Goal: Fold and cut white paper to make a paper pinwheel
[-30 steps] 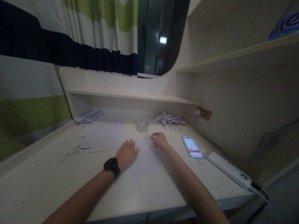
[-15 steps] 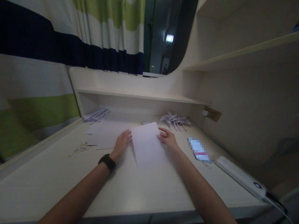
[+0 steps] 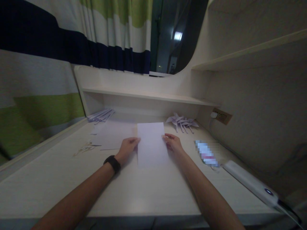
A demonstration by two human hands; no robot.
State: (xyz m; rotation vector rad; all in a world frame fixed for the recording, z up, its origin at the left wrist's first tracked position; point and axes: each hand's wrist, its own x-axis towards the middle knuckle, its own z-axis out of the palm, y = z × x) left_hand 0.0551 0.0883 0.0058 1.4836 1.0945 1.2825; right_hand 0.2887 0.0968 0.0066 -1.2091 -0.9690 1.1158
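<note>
Here, left to right:
Curtain: a striped curtain (image 3: 48, 64) in dark blue, white and green hangs along the left side, behind the table (image 3: 148, 198).
Far-left table: a loose pile of folded paper strips (image 3: 100, 115) lies at the back corner; nearer, a few thin sticks (image 3: 83, 148) lie beside a flat pale sheet (image 3: 112, 134).
Left hand: the left hand (image 3: 127, 147), a dark watch (image 3: 112, 164) on its wrist, is closed on the left edge of the paper sheet (image 3: 151, 145), thumb on the near face.
Paper sheet: white, held up between both hands above the middle of the table, its top edge tilted away toward the low shelf (image 3: 148, 95).
Right hand: the right hand (image 3: 174, 144) pinches the sheet's right edge, fingers curled behind it.
Right of the hands: a cluster of folded paper pinwheels (image 3: 182, 121) rests at the back, near a wall socket (image 3: 222, 116).
Far right: a blurred small packet (image 3: 206, 153), then a long white device (image 3: 249, 182) with a lit dot and a cable.
</note>
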